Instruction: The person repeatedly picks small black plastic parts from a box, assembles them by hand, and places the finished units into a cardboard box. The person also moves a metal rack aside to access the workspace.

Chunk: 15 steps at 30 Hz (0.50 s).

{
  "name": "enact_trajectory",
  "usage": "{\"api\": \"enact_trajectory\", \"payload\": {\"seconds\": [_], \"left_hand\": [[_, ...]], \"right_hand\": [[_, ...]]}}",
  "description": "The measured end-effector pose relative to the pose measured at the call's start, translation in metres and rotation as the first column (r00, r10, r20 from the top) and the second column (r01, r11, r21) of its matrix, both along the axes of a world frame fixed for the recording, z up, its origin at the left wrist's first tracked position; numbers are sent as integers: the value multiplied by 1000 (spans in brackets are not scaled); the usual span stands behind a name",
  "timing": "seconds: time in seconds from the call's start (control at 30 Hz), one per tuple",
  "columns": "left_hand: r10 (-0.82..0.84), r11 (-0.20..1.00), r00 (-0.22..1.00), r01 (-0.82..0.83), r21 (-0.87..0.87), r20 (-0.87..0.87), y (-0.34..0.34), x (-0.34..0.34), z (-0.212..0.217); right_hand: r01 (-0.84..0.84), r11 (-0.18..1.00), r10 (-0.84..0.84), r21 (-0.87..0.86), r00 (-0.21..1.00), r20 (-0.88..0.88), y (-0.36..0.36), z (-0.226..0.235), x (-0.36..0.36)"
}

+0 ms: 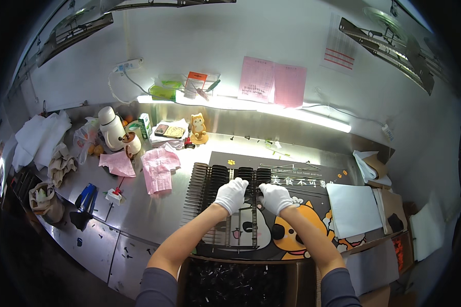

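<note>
Both my hands wear white gloves and work over a metal rack [228, 230] that lies on a dark cartoon-printed mat [312, 174]. Rows of thin black pieces [219, 174] fill the rack's far half, and bare rods run through its near half. My left hand [232, 196] has its fingers closed at the near end of the middle rows. Just to the right, my right hand [276, 198] curls its fingertips against the right-hand row of black pieces. What each hand pinches is covered by its fingers.
An open box [235, 284] of small black bits stands below the mat's near edge. White sheets [354, 210] lie at right. Leftward are pink papers [160, 166], a white thermos [110, 128], a blue-black tool [86, 199] and a cat figurine [198, 128].
</note>
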State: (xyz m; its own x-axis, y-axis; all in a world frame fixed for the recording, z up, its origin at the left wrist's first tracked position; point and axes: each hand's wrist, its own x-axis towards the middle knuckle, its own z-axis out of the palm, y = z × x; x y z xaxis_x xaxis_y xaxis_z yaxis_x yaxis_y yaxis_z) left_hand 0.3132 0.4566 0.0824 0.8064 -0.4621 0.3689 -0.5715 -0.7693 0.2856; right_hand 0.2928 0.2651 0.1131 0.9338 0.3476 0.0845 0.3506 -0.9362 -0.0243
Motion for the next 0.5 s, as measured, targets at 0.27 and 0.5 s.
{"api": "enact_trajectory", "payload": {"seconds": [0.27, 0.5], "left_hand": [[-54, 922, 924, -99, 375, 379, -18, -2, 10], [4, 967, 914, 100, 236, -406, -19, 18, 21]], "right_hand": [[-74, 994, 37, -85, 926, -376, 2, 25, 24], [-105, 993, 117, 53, 926, -358, -21, 12, 26]]}}
